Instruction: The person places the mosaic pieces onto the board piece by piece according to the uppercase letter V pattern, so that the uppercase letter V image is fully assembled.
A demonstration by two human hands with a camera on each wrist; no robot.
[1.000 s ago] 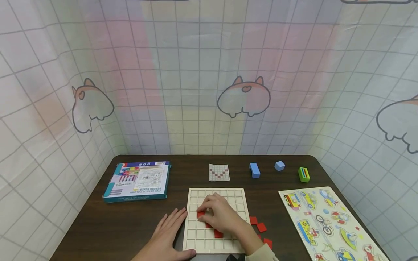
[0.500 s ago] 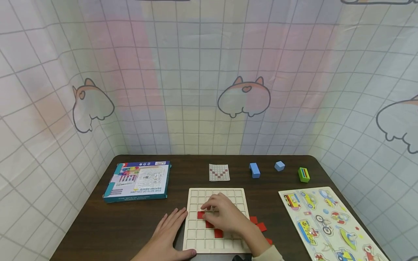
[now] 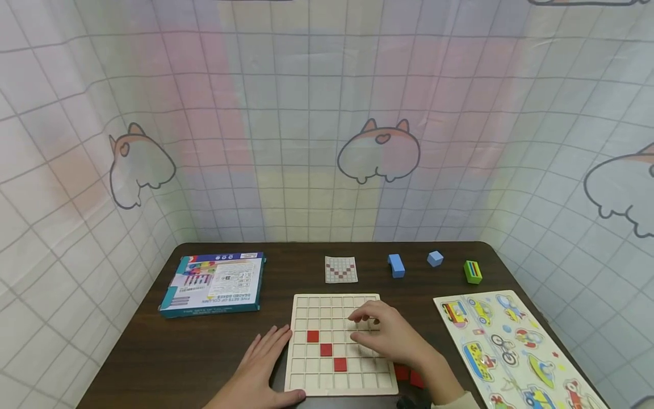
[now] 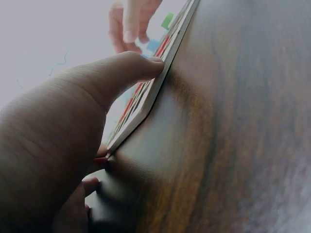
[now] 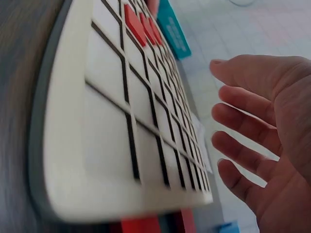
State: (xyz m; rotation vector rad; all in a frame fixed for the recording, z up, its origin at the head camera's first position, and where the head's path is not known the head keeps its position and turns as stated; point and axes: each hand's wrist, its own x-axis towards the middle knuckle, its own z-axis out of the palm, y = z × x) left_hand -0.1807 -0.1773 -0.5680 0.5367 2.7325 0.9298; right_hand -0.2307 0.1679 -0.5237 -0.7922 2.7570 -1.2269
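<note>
A cream grid board (image 3: 306, 382) lies on the table with three red square tiles (image 3: 326, 350) set in its cells on a diagonal. Spread and fairly straight, the fingers of my left hand (image 3: 260, 369) rest along the board's left edge; its thumb touches the near left corner. Over the right half of the board hovers my right hand (image 3: 390, 335), thumb and fingers apart, holding nothing. The right wrist view shows the same hand (image 5: 272, 121) above the board. Loose red tiles (image 3: 402, 372) lie at the board's right side, partly hidden by the right forearm.
Behind the board lies a small pattern card (image 3: 341, 270). Two blue blocks (image 3: 395, 266) and a green striped block (image 3: 473, 272) are at the back right. A flat box (image 3: 213, 284) lies left, a picture puzzle board (image 3: 511, 335) right.
My right hand has lifted away from the leftmost red tile and moved right, leaving that tile in its cell. The left hand stays at the board's edge.
</note>
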